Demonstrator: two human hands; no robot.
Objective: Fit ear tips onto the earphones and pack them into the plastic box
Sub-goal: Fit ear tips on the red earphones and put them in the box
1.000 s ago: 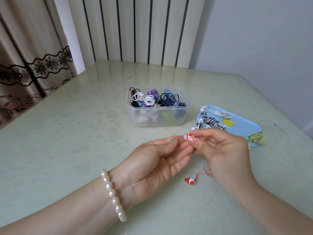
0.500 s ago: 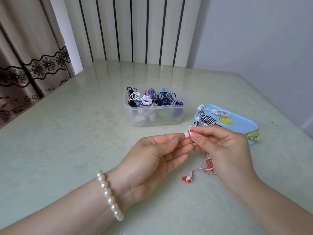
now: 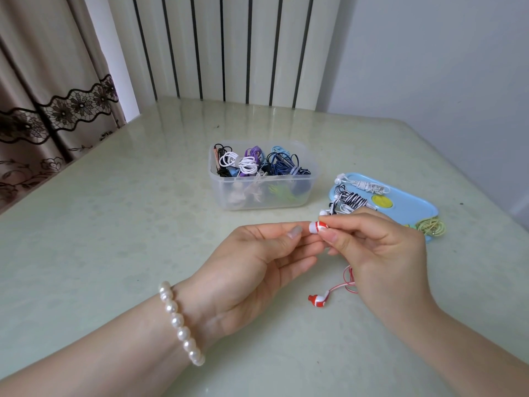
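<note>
- Two hands meet above the table (image 3: 114,253): right hand (image 3: 380,253) pinches the red-and-white earbud (image 3: 320,226), left hand (image 3: 257,265) pinches its white ear tip (image 3: 313,227)
- Tip likely soft, slippery; grip the hard shell
- Plastic box (image 3: 262,196) sits just beyond

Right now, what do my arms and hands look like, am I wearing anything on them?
Both forearms are bare, with no sleeves showing as far as the view reaches. The left wrist carries a pearl bracelet of round white beads in a single strand. The left hand and right hand show no rings or watch that I can see. The nails are short and look unpainted or pale.
</note>
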